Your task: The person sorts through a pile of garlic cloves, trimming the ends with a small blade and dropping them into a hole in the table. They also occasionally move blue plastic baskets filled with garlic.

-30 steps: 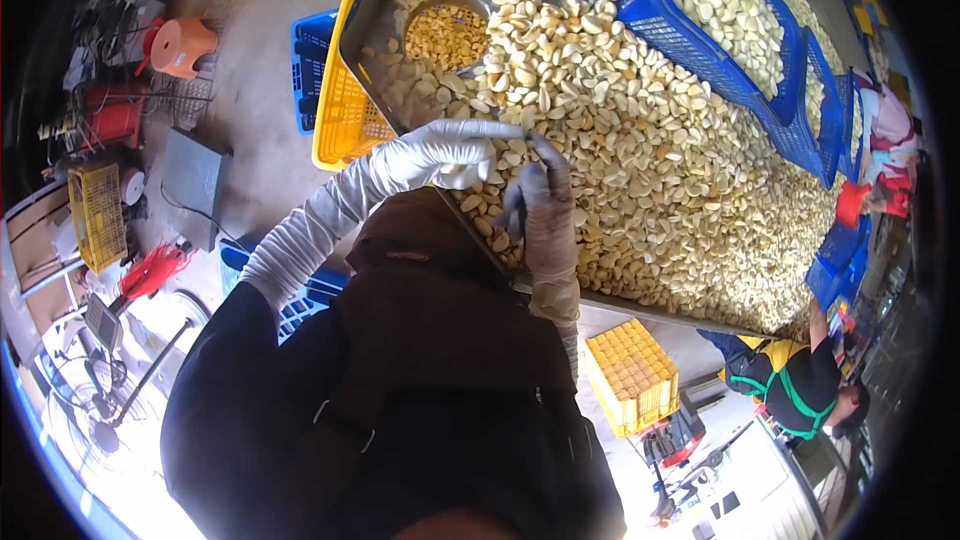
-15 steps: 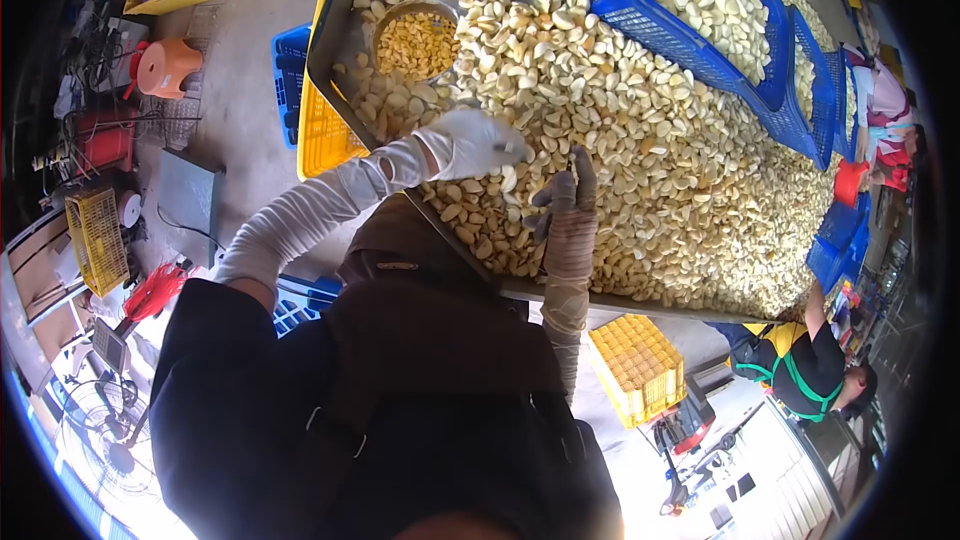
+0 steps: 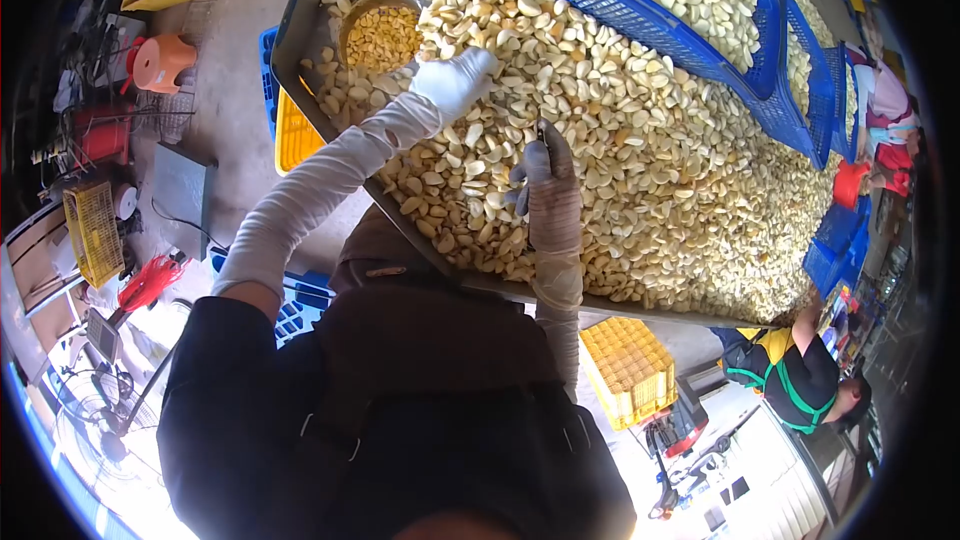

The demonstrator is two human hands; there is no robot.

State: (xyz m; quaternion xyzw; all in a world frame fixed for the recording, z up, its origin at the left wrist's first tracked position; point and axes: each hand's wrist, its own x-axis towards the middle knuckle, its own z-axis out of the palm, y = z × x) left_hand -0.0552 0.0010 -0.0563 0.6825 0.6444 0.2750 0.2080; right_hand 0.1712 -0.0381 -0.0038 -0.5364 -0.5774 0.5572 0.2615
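My left hand (image 3: 455, 82), in a white glove, is over the upper left part of a heap of pale pieces (image 3: 640, 170) that look like peeled garlic cloves. Its fingers are curled closed; what they hold, if anything, is hidden. Lower and to the right, my right hand (image 3: 545, 175), with grey fingertips, is above the same heap. One finger points forward and the others bend in. A narrow dark shape shows by its fingertip, too small to name. Left of my left hand, a round bowl (image 3: 345, 38) holds smaller yellow pieces. The heap lies on a metal-rimmed table (image 3: 290, 70).
Blue baskets (image 3: 680, 52) of pale pieces stand along the table's far side. A yellow crate (image 3: 630, 365) is on the floor to the right. At the far right, a co-worker (image 3: 800, 370) reaches to the table. A stool (image 3: 163, 63) stands left.
My left hand has moved up and slightly left, away from my right hand. The right hand has shifted slightly left and up. The view has moved a little, shifting the table edge left.
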